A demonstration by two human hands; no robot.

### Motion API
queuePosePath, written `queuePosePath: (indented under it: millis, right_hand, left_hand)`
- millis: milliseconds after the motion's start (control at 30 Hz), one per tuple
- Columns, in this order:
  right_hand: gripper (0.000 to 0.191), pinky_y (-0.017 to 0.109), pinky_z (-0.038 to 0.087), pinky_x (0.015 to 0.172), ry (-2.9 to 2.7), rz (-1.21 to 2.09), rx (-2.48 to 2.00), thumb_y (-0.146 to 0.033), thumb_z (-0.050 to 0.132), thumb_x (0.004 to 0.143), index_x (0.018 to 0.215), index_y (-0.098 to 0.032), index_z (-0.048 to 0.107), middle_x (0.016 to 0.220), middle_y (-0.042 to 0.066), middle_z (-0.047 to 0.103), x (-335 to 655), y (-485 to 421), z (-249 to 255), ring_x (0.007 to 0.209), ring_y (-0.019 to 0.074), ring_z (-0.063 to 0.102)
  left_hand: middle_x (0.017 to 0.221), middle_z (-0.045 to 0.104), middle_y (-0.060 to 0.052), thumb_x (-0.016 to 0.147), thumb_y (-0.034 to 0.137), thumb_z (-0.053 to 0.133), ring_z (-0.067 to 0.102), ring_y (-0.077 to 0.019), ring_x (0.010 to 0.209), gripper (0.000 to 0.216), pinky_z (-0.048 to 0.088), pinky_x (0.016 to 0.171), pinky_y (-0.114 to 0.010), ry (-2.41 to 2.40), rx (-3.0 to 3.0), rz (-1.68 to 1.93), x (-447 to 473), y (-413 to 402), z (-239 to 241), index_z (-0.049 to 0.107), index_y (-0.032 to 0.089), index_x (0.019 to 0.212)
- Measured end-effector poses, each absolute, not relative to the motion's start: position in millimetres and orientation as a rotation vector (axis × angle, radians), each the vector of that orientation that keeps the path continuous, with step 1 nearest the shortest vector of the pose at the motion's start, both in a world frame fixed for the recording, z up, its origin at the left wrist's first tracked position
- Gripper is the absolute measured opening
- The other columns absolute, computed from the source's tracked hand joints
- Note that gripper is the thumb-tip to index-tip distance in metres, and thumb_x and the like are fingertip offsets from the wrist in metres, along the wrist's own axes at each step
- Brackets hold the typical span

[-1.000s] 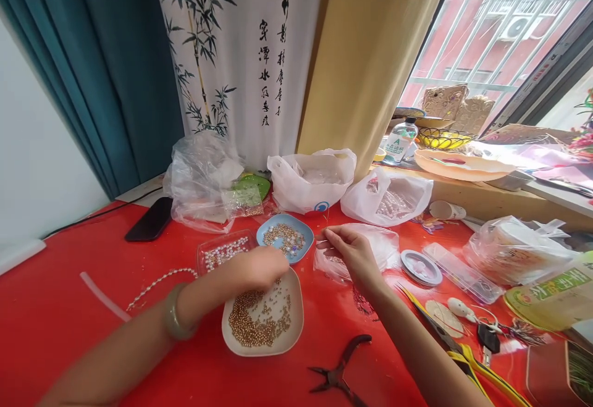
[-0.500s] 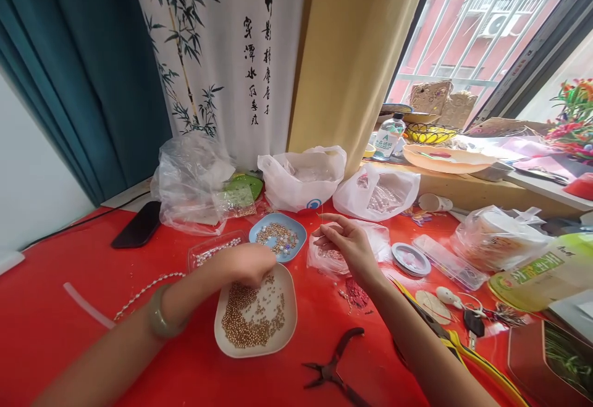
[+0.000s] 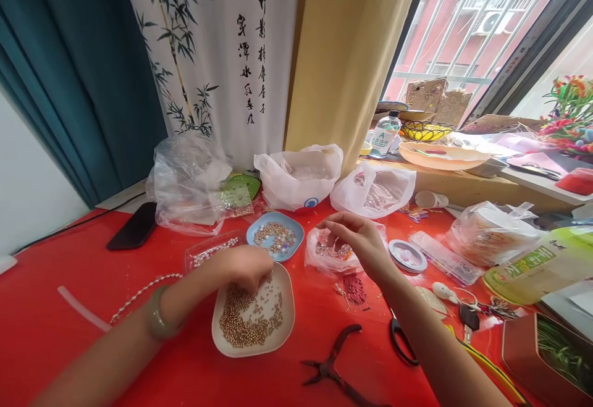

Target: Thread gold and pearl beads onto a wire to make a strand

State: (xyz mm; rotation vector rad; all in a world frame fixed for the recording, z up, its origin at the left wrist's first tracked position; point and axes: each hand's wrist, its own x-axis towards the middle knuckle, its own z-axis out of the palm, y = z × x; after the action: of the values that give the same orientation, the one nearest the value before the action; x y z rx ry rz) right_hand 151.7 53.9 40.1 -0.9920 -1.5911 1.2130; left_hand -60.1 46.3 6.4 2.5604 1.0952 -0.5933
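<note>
Where a barred window (image 3: 486, 30) lets in daylight at the upper right, a glossy red tabletop (image 3: 278, 385) spreads below a dark teal curtain (image 3: 69, 55), a white curtain (image 3: 227, 86) printed with bamboo and black characters, and a gold curtain (image 3: 343, 55). Along the table's far side sit two white plastic carrier bags (image 3: 296, 188) and a crumpled clear plastic bag (image 3: 185, 178).

The small round gold beads (image 3: 245, 327) lie in a shallow off-white tray (image 3: 291, 317) with rounded corners, massed toward its left and near side and scattered thinly to the right. Being round, they point no particular way; the tray lies flat, its sides running away from the person with a slight lean to the right. Just beyond it are a light blue dish (image 3: 301, 232) of mixed beads and a clear plastic box (image 3: 187, 260) of white beads. A pair of dark pliers (image 3: 328, 369) lies to the right, jaws toward the left, handles spread rightward.

The left hand (image 3: 250, 268) is bent down at the tray, fingers bunched; its fingertips are hidden, so whether it grips a bead cannot be told. The right hand (image 3: 347, 234) is raised before a small white bag of beads (image 3: 333, 255), thumb and forefinger close together; anything thin between them is impossible to make out. The right forearm covers most of the black-handled scissors (image 3: 393, 336) and part of a yellow-handled tool (image 3: 495, 367), which the lower edge cuts off.
</note>
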Motion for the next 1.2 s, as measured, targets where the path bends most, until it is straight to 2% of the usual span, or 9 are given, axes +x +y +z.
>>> queuePosePath:
  millis: [100, 300, 567, 900, 1200]
  right_hand:
    - [0.017, 0.02, 0.032, 0.042, -1.631, 1.136, -1.002, -0.032, 0.059, 0.071, 0.072, -0.016, 0.06, 0.05, -0.004, 0.05, 153, 52, 42, 0.044, 0.0073, 0.043]
    - [0.017, 0.021, 0.03, 0.043, -1.655, 1.112, -0.97, -0.033, 0.059, 0.071, 0.071, -0.016, 0.062, 0.054, -0.003, 0.05, 156, 52, 44, 0.046, 0.0071, 0.041]
    - [0.014, 0.022, 0.034, 0.043, -1.642, 1.078, -0.937, -0.029, 0.058, 0.073, 0.069, -0.016, 0.061, 0.056, -0.001, 0.057, 159, 46, 55, 0.045, 0.0071, 0.043]
    - [0.013, 0.021, 0.035, 0.045, -1.634, 1.079, -0.931, -0.027, 0.058, 0.074, 0.07, -0.015, 0.062, 0.051, -0.003, 0.054, 160, 47, 56, 0.046, 0.0068, 0.045]
    - [0.014, 0.022, 0.037, 0.045, -1.635, 1.066, -0.956, -0.028, 0.058, 0.073, 0.069, -0.016, 0.062, 0.055, -0.001, 0.057, 160, 47, 56, 0.046, 0.0072, 0.045]
  left_hand:
    - [0.053, 0.059, -0.001, 0.054, 0.009, 0.054, 0.043, -0.0127, 0.042, 0.018, 0.029, 0.039, -0.023, 1.053, 2.535, -0.559, -63, 47, 9, 0.066, 0.016, 0.065]
    - [0.065, 0.065, -0.001, 0.058, 0.013, 0.056, 0.052, -0.0126, 0.052, 0.019, 0.033, 0.042, -0.019, 0.972, 2.442, -0.54, -67, 49, 13, 0.066, 0.017, 0.074]
    - [0.064, 0.063, 0.0, 0.059, 0.012, 0.052, 0.052, -0.0113, 0.053, 0.015, 0.033, 0.041, -0.018, 0.941, 2.398, -0.486, -66, 50, 15, 0.063, 0.017, 0.068]
    - [0.062, 0.06, 0.002, 0.057, 0.008, 0.05, 0.052, -0.0103, 0.055, 0.015, 0.034, 0.043, -0.017, 0.862, 2.332, -0.403, -72, 55, 15, 0.06, 0.016, 0.064]
    - [0.06, 0.062, 0.001, 0.061, 0.014, 0.054, 0.053, -0.0107, 0.054, 0.011, 0.035, 0.044, -0.017, 0.896, 2.3, -0.413, -75, 56, 15, 0.063, 0.016, 0.067]
